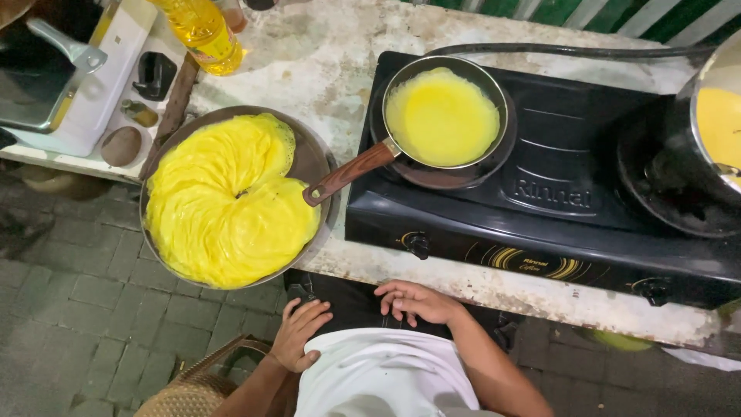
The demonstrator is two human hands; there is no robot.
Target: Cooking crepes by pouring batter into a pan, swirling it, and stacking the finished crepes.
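My left hand (pixel 297 333) rests on my lap with fingers apart, holding nothing. Beside it my right hand (pixel 417 301) lies flat on my lap just below the counter edge, also with nothing in it. Above them a small frying pan (pixel 494 93) with a brown handle sits on the left burner of a black two-burner gas stove (pixel 556 185); a thin yellow egg crepe (pixel 442 117) covers its bottom. To the left, a round metal tray (pixel 312 158) holds several stacked yellow crepes (pixel 228 205).
A bottle of yellow oil (pixel 202 32) stands at the counter's far left. A metal pot of yellow batter (pixel 714 116) sits on the right burner. A hose (pixel 571 50) runs behind the stove. A woven basket (pixel 197 390) stands on the paved floor.
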